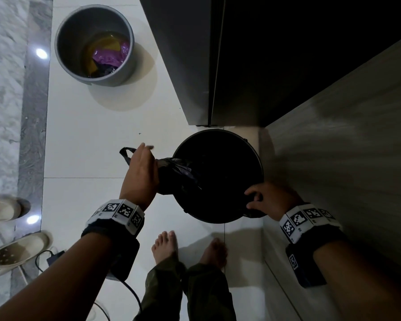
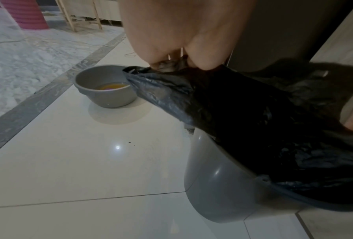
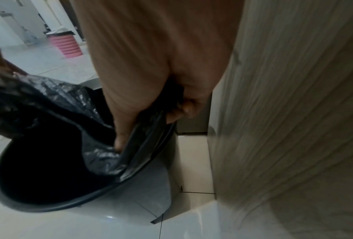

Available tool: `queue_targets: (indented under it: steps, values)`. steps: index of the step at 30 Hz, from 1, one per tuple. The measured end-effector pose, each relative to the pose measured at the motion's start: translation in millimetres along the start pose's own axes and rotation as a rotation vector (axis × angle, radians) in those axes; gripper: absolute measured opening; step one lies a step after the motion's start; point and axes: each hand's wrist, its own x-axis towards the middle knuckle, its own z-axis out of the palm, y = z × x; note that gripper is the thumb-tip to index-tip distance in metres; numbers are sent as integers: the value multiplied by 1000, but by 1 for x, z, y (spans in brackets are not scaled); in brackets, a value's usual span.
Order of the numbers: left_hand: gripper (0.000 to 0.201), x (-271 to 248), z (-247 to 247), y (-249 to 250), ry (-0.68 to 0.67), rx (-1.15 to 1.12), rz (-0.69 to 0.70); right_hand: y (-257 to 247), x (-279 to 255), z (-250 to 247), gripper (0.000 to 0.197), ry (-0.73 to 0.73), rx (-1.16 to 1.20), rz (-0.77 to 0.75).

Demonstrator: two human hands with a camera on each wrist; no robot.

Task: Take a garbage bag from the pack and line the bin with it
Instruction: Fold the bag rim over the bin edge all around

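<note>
A grey bin (image 1: 257,158) stands on the white floor by the cabinet, with a black garbage bag (image 1: 178,174) hanging into it. My left hand (image 1: 141,167) grips the bag's left edge and holds it out past the bin's left rim; a handle loop sticks out beyond the fingers. In the left wrist view the bag (image 2: 222,103) stretches from my left hand (image 2: 177,63) down into the bin (image 2: 218,190). My right hand (image 1: 264,200) pinches the bag's edge at the near right rim. In the right wrist view my right hand (image 3: 151,122) holds the bag (image 3: 104,158) against the bin's rim (image 3: 102,195).
A second grey bin (image 1: 65,59) holding purple and yellow plastic stands at the far left. A dark cabinet (image 1: 195,66) and a wood panel (image 1: 345,147) close in the bin at the back and right. My bare feet (image 1: 188,246) are near the bin; shoes (image 1: 16,251) and a cable lie left.
</note>
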Motion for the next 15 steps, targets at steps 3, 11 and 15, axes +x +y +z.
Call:
queue_targets:
  steps: [3,11,15]
  values:
    - [7,3,-2,4,-28,27,-37,-2,-1,0,22,84,-115,16]
    - [34,9,-1,1,-73,312,168,5,12,-14,19,483,81,50]
    - [25,16,-3,-5,-106,440,277,8,15,-20,23,508,165,-8]
